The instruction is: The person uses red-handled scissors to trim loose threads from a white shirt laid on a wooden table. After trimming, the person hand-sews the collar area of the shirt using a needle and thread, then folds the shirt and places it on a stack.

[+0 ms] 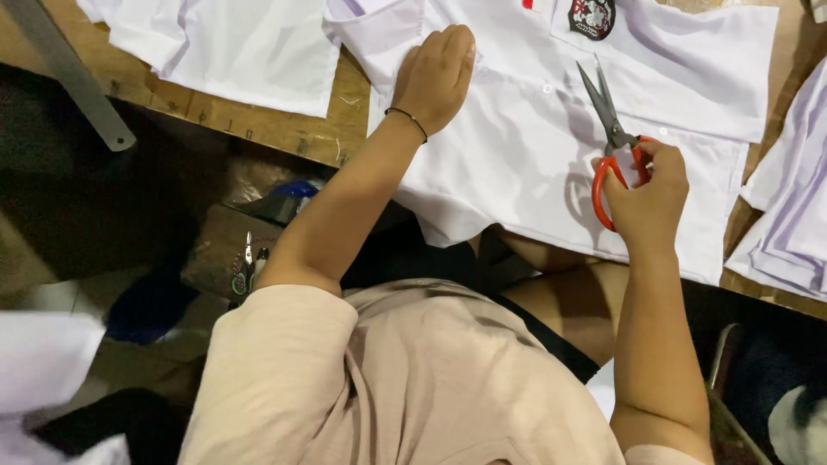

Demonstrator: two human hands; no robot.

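Left hand pressed flat, fingers together, on the white shirt spread over the wooden table. Right hand clamped on the red handles of scissors, blades nearly closed, pointing away over the shirt beyond the knuckles.

White shirt, spread flat on a wooden table, dark badge near its top edge. Left hand, palm down, pressing the cloth; thin black band at the wrist. Right hand, fingers through the red handles of scissors, blades nearly together, pointing away over the shirt. Metal ruler well left of the left hand. Folded white cloth just right of the right hand.
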